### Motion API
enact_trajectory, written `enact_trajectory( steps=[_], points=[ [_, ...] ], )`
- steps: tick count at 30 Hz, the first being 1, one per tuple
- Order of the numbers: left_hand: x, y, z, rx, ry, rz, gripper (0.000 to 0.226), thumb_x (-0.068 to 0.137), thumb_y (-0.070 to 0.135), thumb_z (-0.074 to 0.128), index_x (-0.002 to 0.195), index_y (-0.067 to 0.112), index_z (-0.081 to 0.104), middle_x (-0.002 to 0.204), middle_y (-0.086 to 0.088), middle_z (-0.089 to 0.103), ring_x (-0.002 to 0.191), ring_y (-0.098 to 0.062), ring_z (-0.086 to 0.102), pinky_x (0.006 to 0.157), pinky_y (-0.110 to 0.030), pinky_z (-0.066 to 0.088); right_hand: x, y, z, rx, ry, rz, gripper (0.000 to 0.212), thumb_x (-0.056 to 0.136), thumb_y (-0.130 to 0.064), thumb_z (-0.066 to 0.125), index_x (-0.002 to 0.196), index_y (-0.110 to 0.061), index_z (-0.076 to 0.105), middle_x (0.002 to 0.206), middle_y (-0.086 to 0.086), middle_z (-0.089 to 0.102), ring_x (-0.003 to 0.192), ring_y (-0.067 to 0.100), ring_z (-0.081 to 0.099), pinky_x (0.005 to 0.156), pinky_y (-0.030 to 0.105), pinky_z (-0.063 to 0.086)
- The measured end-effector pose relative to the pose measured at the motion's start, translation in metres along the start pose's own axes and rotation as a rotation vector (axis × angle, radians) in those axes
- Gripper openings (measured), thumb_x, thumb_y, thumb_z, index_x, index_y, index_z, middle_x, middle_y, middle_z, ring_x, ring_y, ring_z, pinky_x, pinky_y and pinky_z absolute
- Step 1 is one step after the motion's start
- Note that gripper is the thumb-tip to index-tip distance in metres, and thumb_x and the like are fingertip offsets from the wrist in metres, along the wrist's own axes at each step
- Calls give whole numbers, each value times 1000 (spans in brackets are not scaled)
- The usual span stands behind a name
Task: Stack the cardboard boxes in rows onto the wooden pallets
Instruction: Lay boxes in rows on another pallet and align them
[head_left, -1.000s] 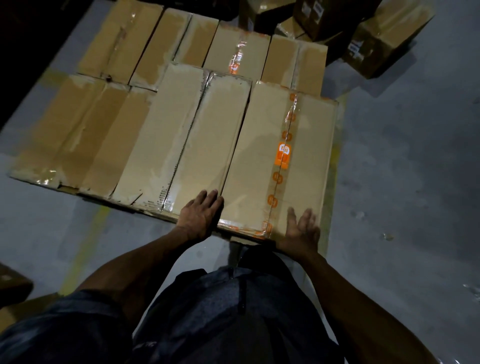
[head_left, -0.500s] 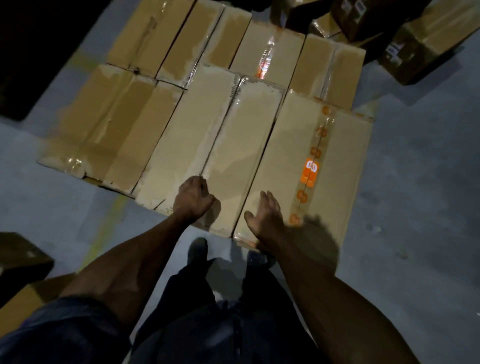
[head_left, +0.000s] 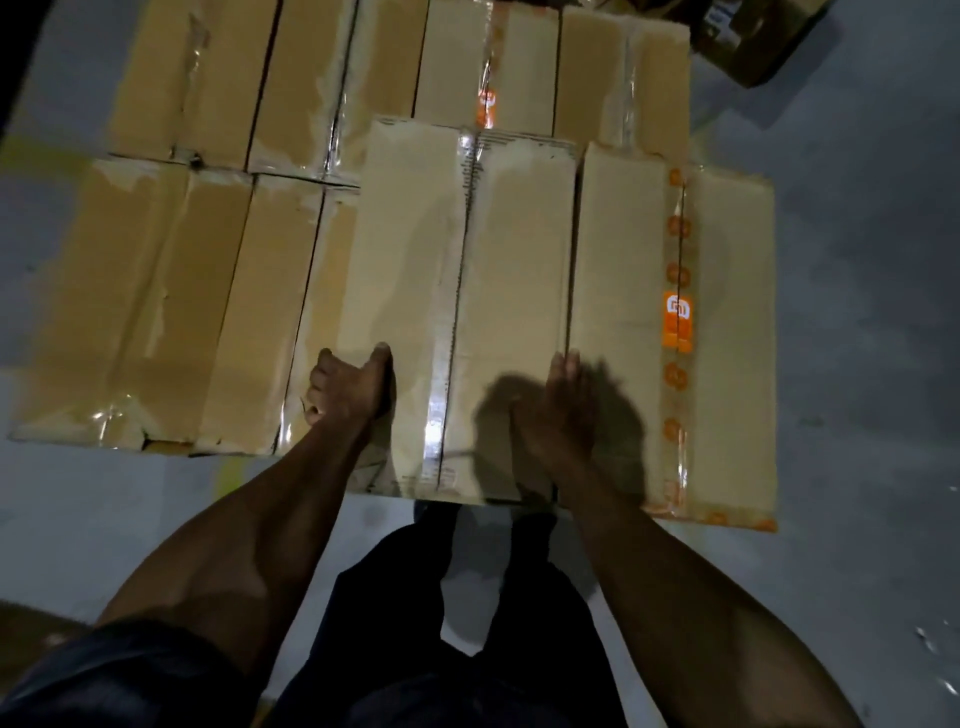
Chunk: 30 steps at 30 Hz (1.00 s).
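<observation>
On box (head_left: 457, 312), left grip (head_left: 348, 387) curled.

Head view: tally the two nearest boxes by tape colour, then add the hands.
Clear-taped box: 1
Orange-taped box: 1
Hands: 2, left hand and right hand
Total: 4
</observation>
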<state>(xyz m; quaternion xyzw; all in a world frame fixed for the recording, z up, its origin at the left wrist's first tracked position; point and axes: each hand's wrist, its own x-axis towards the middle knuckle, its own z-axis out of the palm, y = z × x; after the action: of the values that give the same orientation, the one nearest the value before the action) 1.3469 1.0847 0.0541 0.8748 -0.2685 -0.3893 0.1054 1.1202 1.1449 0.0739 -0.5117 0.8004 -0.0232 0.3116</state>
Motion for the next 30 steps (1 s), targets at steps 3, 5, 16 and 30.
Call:
enact_trajectory(
  steps=[3, 5, 16, 30],
  points=[
    [3, 0, -1, 8, -28, 33, 92, 84, 68, 55, 157, 24, 19, 160, -14, 26, 145, -37, 24, 117, -59, 20, 2, -1, 0, 12, 33, -2, 86, 94, -34, 64, 160, -11, 14, 168, 10, 8, 155, 29, 3, 124, 39, 9],
    [5, -2, -2, 4, -37, 47, 89, 84, 68, 55, 156, 29, 19, 158, -14, 28, 143, -39, 26, 116, -59, 22, 3, -3, 3, 22, 41, -3, 85, 93, -33, 64, 159, -10, 16, 167, 11, 12, 155, 30, 4, 124, 40, 8],
    [3, -3, -6, 8, -69, 89, 84, 89, 64, 53, 156, 30, 16, 156, -16, 30, 141, -40, 26, 115, -60, 22, 15, -18, 6, 527, 155, 239, 99, 71, -29, 80, 155, -12, 31, 150, 15, 43, 138, 34, 41, 112, 49, 37],
    [10, -10, -3, -6, -72, 128, 87, 87, 63, 59, 156, 31, 17, 154, -16, 32, 140, -40, 29, 115, -61, 25, 16, -6, 8, 763, 196, 241, 90, 76, -4, 74, 155, -10, 30, 148, 12, 44, 137, 29, 41, 113, 47, 37]
  ],
)
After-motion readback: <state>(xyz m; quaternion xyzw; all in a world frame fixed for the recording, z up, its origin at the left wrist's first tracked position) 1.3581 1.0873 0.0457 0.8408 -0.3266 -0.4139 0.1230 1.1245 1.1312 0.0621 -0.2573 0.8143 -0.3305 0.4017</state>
